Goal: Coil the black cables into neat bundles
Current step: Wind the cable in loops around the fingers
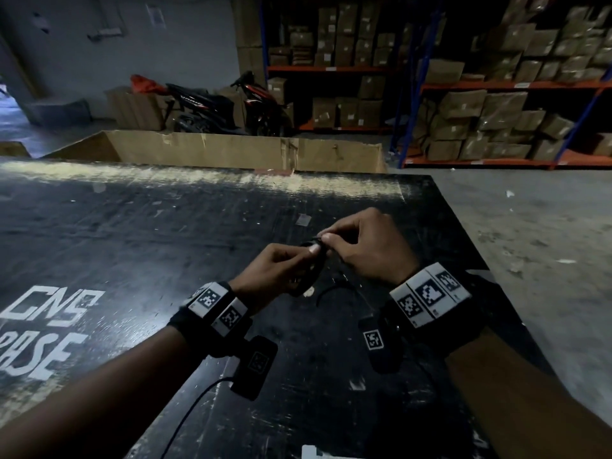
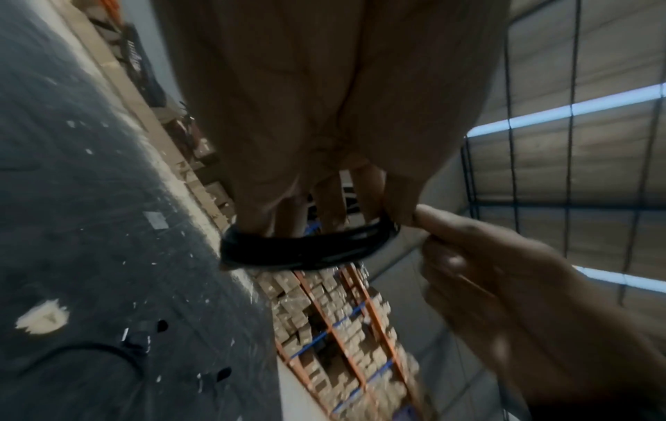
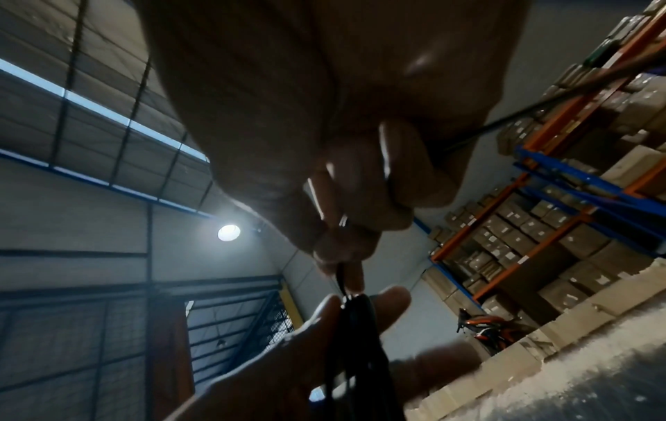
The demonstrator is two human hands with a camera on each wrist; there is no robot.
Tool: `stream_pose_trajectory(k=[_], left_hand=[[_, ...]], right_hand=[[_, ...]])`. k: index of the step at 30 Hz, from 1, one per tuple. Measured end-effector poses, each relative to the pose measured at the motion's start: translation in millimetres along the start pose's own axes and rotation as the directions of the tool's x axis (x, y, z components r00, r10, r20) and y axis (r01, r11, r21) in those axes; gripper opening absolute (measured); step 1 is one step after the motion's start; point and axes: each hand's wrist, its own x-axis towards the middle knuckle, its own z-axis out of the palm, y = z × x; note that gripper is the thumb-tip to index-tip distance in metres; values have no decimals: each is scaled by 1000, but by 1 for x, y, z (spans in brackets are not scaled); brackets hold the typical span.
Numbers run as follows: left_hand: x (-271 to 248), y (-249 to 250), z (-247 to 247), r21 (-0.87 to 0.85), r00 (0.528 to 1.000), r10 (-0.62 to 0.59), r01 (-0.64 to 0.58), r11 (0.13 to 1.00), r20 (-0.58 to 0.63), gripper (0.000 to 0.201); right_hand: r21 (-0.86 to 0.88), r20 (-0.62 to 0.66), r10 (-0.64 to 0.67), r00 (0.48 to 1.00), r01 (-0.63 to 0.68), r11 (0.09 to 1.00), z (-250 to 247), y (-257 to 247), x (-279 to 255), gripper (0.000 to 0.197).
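Holding a small coil of thin black cable (image 1: 311, 266) above the scratched black tabletop (image 1: 132, 226), the left hand (image 1: 275, 270) has its fingers threaded through the loop and curled round it, thumb pressed on the top of the bundle. In the left wrist view the coil (image 2: 306, 247) shows as a flattened ring of several turns wrapped round the fingers (image 2: 324, 199). The right hand (image 1: 364, 246) meets it from the right, knuckles up, with thumb and forefinger pinched on the cable's loose strand right at the coil's upper end; the other fingers are folded into the palm. The right wrist view shows that strand (image 3: 342, 276) running straight from the pinch into the bundle. Both forearms reach forward from the near edge, wrists raised off the surface. A short free tail of cable (image 1: 334, 289) lies curved on the tabletop just beneath the hands. Beyond the table stand an open cardboard box (image 1: 231, 147) and shelving stacked with brown cartons (image 1: 496, 120).
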Motion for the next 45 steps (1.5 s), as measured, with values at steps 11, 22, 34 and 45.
stream_pose_trajectory(k=[11, 22, 34, 45], left_hand=[[21, 21, -23, -502, 993, 41, -93, 860, -114, 42], [6, 36, -16, -635, 970, 174, -28, 772, 168, 44], [-20, -16, 19, -171, 954, -139, 189, 967, 266, 47], [-5, -20, 2, -301, 997, -78, 82, 950, 25, 40]], right_hand=[[780, 114, 133, 985, -172, 602, 54, 28, -59, 21], [623, 172, 372, 912, -393, 677, 75, 91, -55, 25], [227, 214, 152, 965, -200, 953, -4, 35, 15, 19], [312, 96, 72, 993, -99, 945, 1, 8, -26, 15]])
